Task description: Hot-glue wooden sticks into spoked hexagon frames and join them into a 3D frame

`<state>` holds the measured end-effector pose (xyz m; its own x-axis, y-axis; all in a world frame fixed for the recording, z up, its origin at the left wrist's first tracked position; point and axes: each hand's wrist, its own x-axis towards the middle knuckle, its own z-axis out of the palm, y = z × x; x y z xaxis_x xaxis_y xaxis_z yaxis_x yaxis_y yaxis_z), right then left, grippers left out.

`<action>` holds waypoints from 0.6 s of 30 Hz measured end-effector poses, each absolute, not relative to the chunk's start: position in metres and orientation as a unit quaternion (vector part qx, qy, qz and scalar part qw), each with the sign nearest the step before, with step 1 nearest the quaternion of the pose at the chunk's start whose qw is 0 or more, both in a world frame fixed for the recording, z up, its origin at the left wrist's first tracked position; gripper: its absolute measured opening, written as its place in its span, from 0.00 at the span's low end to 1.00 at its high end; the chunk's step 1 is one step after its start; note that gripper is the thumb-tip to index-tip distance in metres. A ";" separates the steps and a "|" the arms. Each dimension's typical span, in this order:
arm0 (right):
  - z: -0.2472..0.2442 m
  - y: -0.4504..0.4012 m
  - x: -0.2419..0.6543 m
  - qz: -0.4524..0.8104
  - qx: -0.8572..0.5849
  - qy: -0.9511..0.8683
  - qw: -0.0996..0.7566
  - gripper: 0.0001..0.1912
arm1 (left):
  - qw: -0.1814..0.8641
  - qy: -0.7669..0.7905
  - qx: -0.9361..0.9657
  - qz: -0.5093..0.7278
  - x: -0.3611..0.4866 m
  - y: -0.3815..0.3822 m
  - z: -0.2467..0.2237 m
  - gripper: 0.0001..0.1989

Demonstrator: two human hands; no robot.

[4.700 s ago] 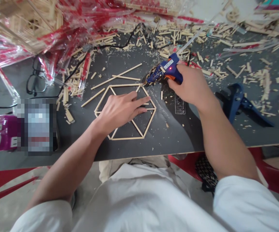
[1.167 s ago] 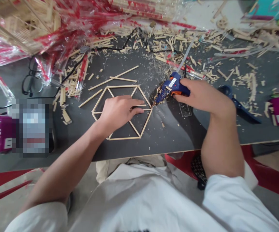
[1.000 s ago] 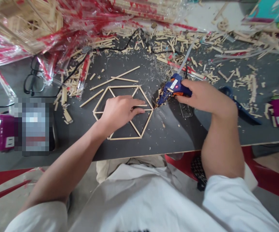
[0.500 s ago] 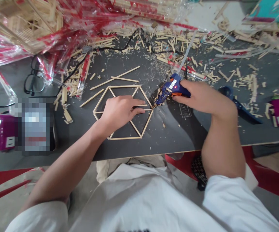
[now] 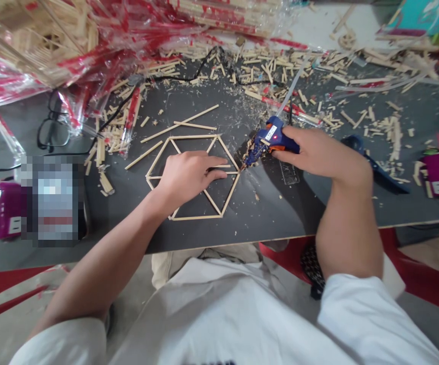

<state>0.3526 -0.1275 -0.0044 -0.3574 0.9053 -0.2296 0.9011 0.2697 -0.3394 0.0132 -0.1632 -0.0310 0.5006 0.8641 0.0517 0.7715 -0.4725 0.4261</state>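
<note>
A hexagonal frame of thin wooden sticks (image 5: 196,218), with sticks crossing its inside, lies flat on the dark table. My left hand (image 5: 187,175) rests over its middle and hides the centre. Between its thumb and forefinger is a short wooden stick (image 5: 224,166), just above the spoke that runs to the right corner. My right hand (image 5: 311,152) grips a blue and orange hot glue gun (image 5: 275,133) with a lit red light and a clear glue stick in its back. The gun's grimy nozzle points at the frame's right corner, touching or very near it.
Loose sticks (image 5: 181,122) lie behind the frame. Cut wood scraps (image 5: 268,66) and red plastic wrappers (image 5: 128,30) cover the back. Eyeglasses (image 5: 54,133) and a blurred-out device (image 5: 56,197) are at left. A dark blue tool (image 5: 387,175) lies beyond my right wrist.
Both hands, the glue gun and the frame hold nearly the same positions. The whole view has shifted very slightly.
</note>
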 end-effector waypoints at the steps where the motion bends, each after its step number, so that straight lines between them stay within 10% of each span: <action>1: -0.004 -0.128 0.353 0.209 -0.566 -0.798 0.006 0.17 | 0.177 0.483 0.848 0.131 0.013 -0.163 -0.031 0.15; 18: -0.008 -0.127 0.352 0.206 -0.573 -0.793 0.006 0.18 | 0.171 0.479 0.851 0.134 0.013 -0.163 -0.032 0.14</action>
<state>0.3522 -0.1268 -0.0080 -0.3430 0.9116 -0.2265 0.9067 0.2582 -0.3336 0.0133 -0.1635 -0.0315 0.5059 0.8601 0.0649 0.7686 -0.4837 0.4186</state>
